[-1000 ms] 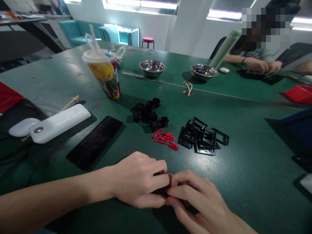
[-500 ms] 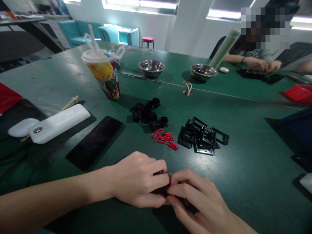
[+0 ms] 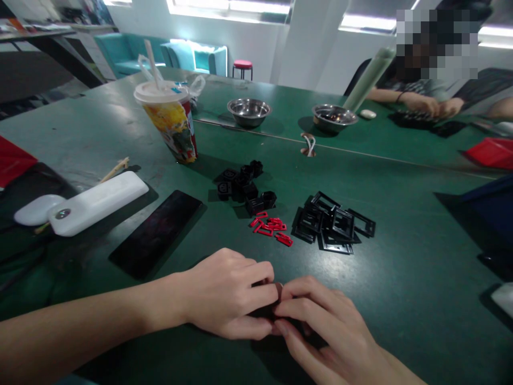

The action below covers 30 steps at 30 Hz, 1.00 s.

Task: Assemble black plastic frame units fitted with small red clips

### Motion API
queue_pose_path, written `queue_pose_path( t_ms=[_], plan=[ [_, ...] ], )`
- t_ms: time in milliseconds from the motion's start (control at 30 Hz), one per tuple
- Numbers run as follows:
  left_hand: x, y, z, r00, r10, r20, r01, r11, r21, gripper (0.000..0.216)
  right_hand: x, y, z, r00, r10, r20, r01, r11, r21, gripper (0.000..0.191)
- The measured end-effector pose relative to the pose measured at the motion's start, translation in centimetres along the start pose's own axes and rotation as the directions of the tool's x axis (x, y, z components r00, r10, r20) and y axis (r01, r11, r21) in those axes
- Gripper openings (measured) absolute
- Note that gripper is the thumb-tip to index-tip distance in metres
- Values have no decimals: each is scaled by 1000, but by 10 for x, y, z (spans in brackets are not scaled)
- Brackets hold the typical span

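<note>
My left hand [image 3: 232,297] and my right hand [image 3: 320,321] meet at the near side of the green table [image 3: 404,299], fingertips touching. Both have bent, closed fingers around something dark and small, mostly hidden between them. Just beyond them lie several small red plastic frames [image 3: 272,225] in a loose heap. To their right is a pile of black rectangular plastic frames [image 3: 334,222]. Behind the red pieces sits a cluster of black plastic socket-like blocks [image 3: 244,184].
Left of my hands are a black phone [image 3: 157,232] and a white elongated device [image 3: 100,203]. A drink cup [image 3: 170,123] with a straw stands farther back, near a metal bowl [image 3: 249,112]. Another bowl [image 3: 334,118] holds small parts. Across the table, a person's hands [image 3: 435,107] handle dark pieces.
</note>
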<state>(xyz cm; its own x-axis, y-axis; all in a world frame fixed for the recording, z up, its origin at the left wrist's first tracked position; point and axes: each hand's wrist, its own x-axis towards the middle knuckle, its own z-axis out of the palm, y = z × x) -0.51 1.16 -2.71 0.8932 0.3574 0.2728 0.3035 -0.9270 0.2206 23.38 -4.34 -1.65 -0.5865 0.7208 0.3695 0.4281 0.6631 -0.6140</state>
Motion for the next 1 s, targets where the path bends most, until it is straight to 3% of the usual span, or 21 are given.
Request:
queue_pose_path(
  t_ms=[533,1000],
  plan=[
    [0,0,-2,1000,1,-18,-1,1000,-2,28,2,1,-3,996,42,-81,-39,999,38,18],
    [1,0,-3,1000,-13,26,13,1000,-15,26,3,0,-4,999,-32,-43,32,999,9,20]
  ],
)
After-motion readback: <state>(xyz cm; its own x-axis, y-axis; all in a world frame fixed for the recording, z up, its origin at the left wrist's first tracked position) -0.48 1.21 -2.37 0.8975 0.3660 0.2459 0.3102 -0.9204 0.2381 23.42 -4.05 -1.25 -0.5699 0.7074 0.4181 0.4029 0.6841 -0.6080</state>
